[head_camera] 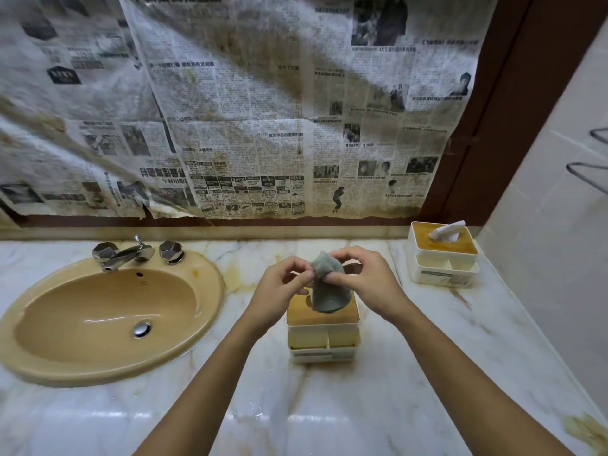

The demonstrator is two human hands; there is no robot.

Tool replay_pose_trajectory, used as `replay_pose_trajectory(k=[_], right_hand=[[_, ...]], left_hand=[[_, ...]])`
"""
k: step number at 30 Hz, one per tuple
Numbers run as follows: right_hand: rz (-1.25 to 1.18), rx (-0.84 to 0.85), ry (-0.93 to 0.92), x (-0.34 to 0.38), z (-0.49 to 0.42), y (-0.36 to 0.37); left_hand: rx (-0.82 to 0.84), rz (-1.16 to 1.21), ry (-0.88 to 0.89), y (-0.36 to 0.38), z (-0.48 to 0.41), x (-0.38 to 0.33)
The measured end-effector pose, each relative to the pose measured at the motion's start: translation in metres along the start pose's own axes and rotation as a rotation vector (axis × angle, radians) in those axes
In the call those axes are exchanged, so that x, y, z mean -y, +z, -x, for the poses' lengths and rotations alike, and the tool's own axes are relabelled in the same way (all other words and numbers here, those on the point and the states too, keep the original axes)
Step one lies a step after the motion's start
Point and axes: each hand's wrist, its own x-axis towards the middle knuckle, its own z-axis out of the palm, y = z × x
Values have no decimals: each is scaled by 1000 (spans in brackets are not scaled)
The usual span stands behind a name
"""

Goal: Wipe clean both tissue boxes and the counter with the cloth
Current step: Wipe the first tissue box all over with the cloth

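Observation:
A grey cloth hangs bunched between my two hands above the near tissue box. My left hand pinches its left edge and my right hand pinches its top right. The near tissue box, cream with a wooden lid and front compartments, stands mid-counter right under the cloth; its lid is partly hidden. A second tissue box of the same kind stands at the back right, with a white tissue sticking out of its lid. The marble counter shows yellowish stains.
A tan oval sink with a chrome faucet fills the counter's left side. Stained newspaper covers the wall behind. A tiled side wall with wire hooks bounds the right.

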Motion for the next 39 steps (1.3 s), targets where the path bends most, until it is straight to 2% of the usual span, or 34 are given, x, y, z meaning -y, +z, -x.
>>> replay_pose_trajectory(k=[3,9,13,18,22,29,32,36,39], right_hand=[[1,52,-13,3,-6,4],[-72,39,-38,6,-13,14],[-107,46,-56,11,-18,12],[-170,14,-35,13,-28,7],[-286,0,28,15,-45,11],[-378,74,129,27,-105,41],[-210,98,91,20,-133,51],[248,310,-36,6,-162,59],[257,303,14,-3,-174,58]], left_hand=[[-8,37,-30,-11,-1,-2],[151,135,-87,-24,2,-2],[67,59,-35,-29,-3,-2],[-54,177,32,-45,-12,-8],[-140,272,0,-68,-22,-11],[-270,166,-29,-115,-52,-17],[-250,129,-48,-129,-71,-10],[-132,-36,20,-134,-92,-7],[-111,-120,73,-135,-105,-8]])
